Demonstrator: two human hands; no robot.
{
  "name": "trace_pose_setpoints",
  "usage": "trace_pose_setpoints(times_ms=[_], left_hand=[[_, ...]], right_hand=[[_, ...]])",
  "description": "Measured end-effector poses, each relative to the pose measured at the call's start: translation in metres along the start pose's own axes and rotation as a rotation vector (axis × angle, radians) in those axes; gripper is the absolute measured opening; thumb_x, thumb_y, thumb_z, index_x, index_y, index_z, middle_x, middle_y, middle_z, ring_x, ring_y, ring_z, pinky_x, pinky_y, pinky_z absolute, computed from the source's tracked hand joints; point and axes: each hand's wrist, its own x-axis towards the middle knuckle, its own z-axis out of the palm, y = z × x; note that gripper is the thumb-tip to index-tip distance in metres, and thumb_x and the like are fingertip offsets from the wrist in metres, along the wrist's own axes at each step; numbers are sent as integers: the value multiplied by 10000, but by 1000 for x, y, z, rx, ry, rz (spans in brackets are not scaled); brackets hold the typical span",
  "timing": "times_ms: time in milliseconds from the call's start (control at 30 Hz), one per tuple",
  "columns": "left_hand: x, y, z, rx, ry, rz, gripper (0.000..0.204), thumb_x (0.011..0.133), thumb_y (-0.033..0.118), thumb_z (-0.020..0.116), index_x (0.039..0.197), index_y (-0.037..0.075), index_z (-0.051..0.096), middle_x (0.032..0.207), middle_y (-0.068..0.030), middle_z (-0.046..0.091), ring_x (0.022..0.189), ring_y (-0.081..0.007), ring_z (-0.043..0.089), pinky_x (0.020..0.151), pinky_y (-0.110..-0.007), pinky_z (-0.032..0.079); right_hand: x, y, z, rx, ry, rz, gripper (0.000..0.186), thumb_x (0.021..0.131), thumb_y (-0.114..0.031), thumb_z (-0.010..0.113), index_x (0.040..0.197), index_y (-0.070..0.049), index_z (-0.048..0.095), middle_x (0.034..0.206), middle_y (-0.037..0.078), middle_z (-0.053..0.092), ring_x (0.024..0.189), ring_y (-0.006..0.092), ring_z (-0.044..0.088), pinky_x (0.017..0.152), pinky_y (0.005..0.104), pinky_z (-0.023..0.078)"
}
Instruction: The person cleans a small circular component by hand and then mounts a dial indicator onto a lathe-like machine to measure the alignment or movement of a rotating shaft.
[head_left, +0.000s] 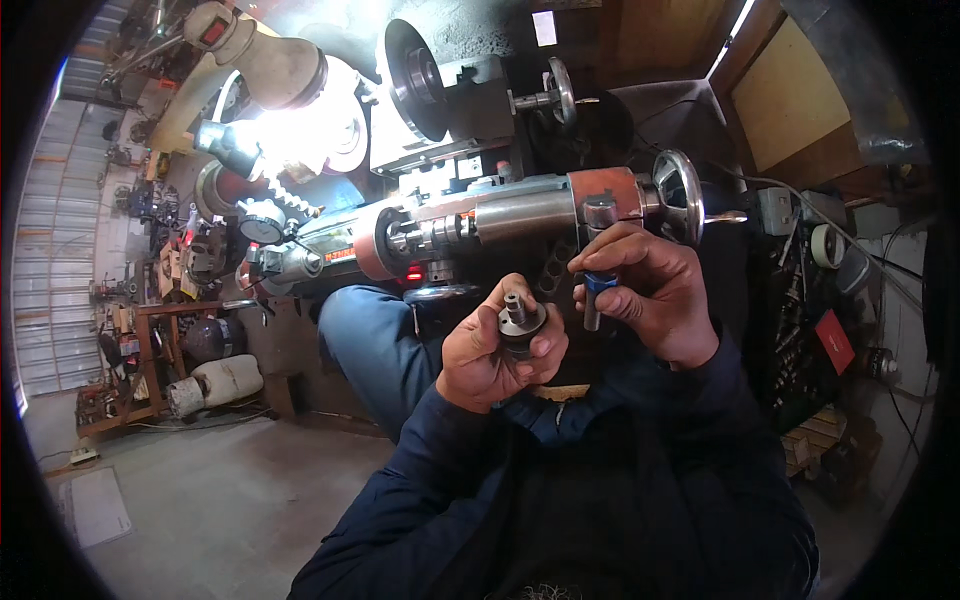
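Note:
My left hand [475, 355] is closed round a stepped, round metal tool-holder-like part [521, 325], with a narrow stub pointing up from its flange. The fingers hide its lower side. To the right and slightly higher, my right hand [665, 295] pinches a small metal rod with a blue collar [600, 283] between thumb and fingers; its bare shank points down. The two held pieces are apart. Just beyond my hands lies a machine with a steel barrel [522, 216], a red housing [605, 183] and a handwheel [679, 197].
A bright lamp [262, 75] and a dial gauge [262, 222] stand at the far left of the machine. A second handwheel [562, 92] is farther back. Tools crowd the right side, near a roll of tape [826, 246]. A white canister [228, 381] lies at left.

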Motion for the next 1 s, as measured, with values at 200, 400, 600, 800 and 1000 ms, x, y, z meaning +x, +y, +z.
trace_pose_setpoints(times_ms=[200,400,600,800,1000], left_hand=[[-1,0,-1,-3,11,-5,361,977,393,519,1167,88,483,1035,-166,519,692,-165,495,617,-270,414],[-1,-3,-6,224,82,63,381,953,372,574,1163,69,478,1146,-161,497,772,-197,533,642,-265,426],[0,-9,2,801,265,266,338,962,296,585,1149,31,490,1217,-137,502,934,-184,560,751,-262,459],[4,-12,1,1264,334,480,272,928,156,629,1124,-5,528,1201,-148,543,1040,-193,570,876,-280,453],[10,-10,11,1723,351,652,301,837,-5,652,1113,-14,535,1109,-182,589,968,-267,627,839,-313,495]], right_hand=[[1,3,0,-43,-22,-32,211,831,-5,710,1039,-23,674,1109,122,631,965,177,658,830,298,558],[2,-2,3,-264,-41,-104,212,791,2,735,996,-30,686,1100,116,663,958,180,667,820,304,553],[2,-4,12,-477,6,-146,231,746,36,746,957,-36,683,1041,91,677,940,210,680,782,300,548],[-1,-1,18,-636,19,-200,269,722,65,744,958,-41,673,1001,98,664,919,244,684,755,301,548],[-4,2,29,-687,84,-221,277,693,86,747,930,-22,654,990,116,661,915,255,686,746,304,551]])
